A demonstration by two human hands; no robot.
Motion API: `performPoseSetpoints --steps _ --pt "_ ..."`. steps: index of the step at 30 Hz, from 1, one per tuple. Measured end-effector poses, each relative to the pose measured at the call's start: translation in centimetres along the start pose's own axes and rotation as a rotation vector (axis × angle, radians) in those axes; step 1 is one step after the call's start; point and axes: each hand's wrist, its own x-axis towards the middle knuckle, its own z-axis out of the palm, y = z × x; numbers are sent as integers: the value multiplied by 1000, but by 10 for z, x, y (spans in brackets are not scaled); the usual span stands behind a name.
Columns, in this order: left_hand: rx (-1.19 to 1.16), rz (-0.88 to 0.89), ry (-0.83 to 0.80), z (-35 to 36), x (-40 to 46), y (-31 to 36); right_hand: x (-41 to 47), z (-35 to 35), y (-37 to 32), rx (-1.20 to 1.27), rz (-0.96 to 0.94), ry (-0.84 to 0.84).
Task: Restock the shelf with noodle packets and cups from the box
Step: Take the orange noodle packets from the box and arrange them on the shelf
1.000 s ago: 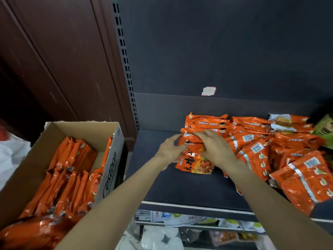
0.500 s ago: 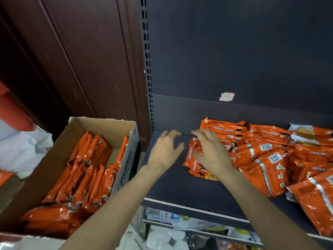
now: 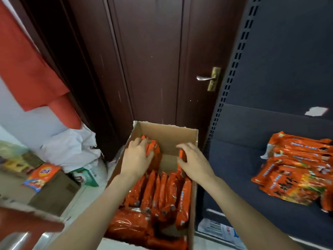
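Note:
An open cardboard box (image 3: 165, 130) stands on the floor left of the dark shelf (image 3: 234, 168), holding several orange noodle packets (image 3: 162, 193) upright in rows. My left hand (image 3: 137, 156) is inside the box at its far left, fingers curled over the tops of the packets (image 3: 153, 147) there. My right hand (image 3: 192, 161) is at the box's far right side, its fingers and thumb around the top of an upright packet (image 3: 181, 153). A pile of the same orange packets (image 3: 295, 170) lies on the shelf at the right.
A dark brown door (image 3: 153, 69) with a metal handle (image 3: 205, 78) stands behind the box. Left of the box are white sacks (image 3: 72, 148), a green-and-white package (image 3: 84, 177), an orange bag (image 3: 43, 175) on a carton, and red cloth (image 3: 27, 69). Printed papers (image 3: 219, 230) lie under the shelf.
Both hands left the packets on the shelf and moved left into the box, where they now take hold of upright packets. The view swung left towards the door.

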Motion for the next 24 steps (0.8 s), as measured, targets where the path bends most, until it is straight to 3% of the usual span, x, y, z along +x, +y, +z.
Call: performPoseSetpoints --steps 5,10,24 --pt "47 -89 -166 -9 20 -78 39 62 -35 57 130 -73" --pt "-90 -13 -356 -5 30 -119 62 109 -50 91 296 -173" --pt "-232 -24 -296 4 31 -136 121 195 -44 182 607 -197"
